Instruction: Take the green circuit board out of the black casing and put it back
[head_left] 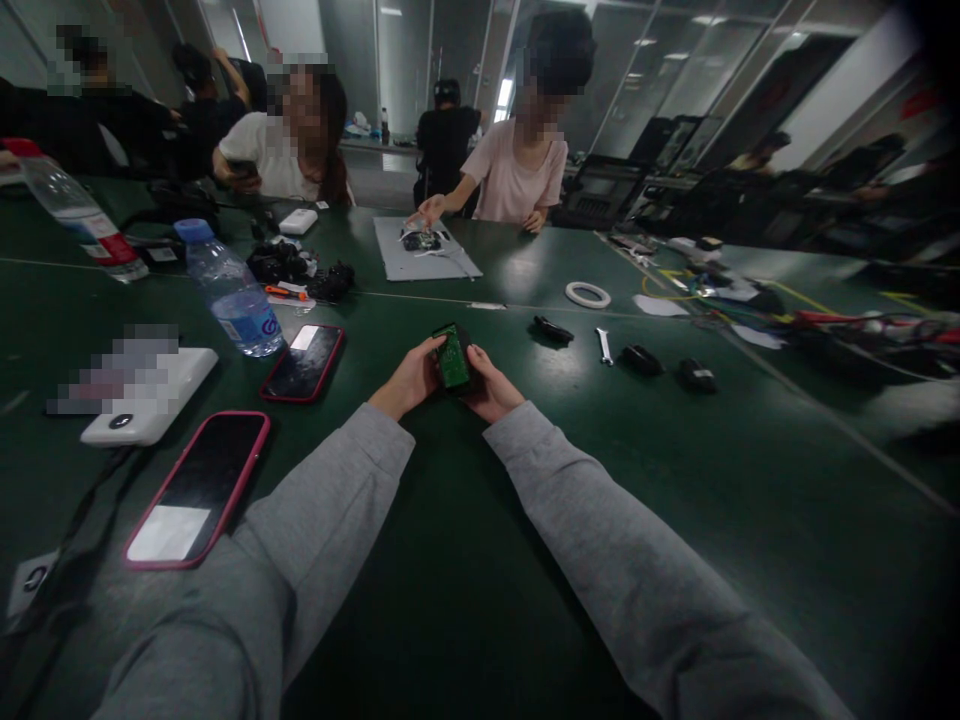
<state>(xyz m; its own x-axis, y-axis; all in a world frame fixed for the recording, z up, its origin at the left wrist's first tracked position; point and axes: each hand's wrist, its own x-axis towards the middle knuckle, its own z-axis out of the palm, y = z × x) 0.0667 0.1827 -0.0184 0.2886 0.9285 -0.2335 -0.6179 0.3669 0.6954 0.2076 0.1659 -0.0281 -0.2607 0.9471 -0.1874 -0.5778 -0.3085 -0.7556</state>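
Note:
Between my two hands is a small black box with a green circuit board (453, 360) facing up. My left hand (414, 378) grips its left side, the thumb lying along the upper edge. On the opposite side my right hand (491, 384) holds it, thumb against the right edge. The undersides of the fingers are hidden. To the right on the green table (420, 600) lie a black part (553, 330), a small open-end wrench (604, 346), and two more black pieces, one (643, 360) nearer and one (697, 375) farther right.
Left of my arms are two red-cased phones, one (304, 362) behind the other (199, 490), a white power bank (157, 400) and a water bottle (232, 290). Across the table, a person (517, 165) reaches over a grey board (405, 262). A tape roll (587, 294) and tangled cables (825, 330) lie right.

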